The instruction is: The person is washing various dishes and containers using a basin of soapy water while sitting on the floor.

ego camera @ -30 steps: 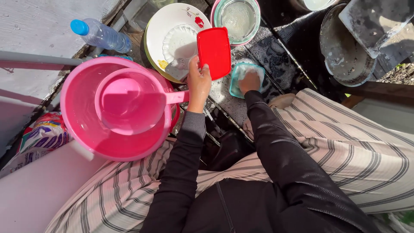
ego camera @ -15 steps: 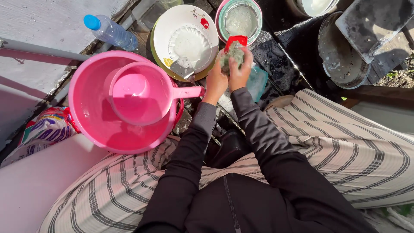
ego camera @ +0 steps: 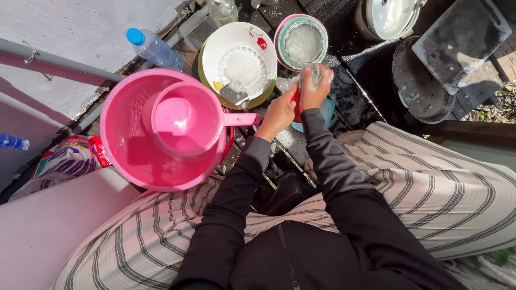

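Landmark: pink basin [ego camera: 129, 161], with a pink scoop [ego camera: 183, 121] sitting inside it.

Left hand [ego camera: 277, 115] is just right of the basin, off the end of the scoop handle, fingers curled around the red lid [ego camera: 295, 104]. Only a thin red sliver shows between the hands, so the lid looks edge-on to the camera. Right hand [ego camera: 316, 86] is one step further right and up from the basin, closed over a soapy sponge [ego camera: 312, 74] and pressed against the lid.

A teal container [ego camera: 327, 110] lies under the hands, further right of the basin. Stacked plates [ego camera: 215, 53] sit above-right of the basin, and the foamy bowl [ego camera: 302, 38] is beyond those.

To do the scrub well, my read:
- pinch the lid by its edges, it's soapy and likely to slip
- run the sponge flat, then along the rim groove
- flip it and do the other face
- keep it low over the wet boards, clear of the plates
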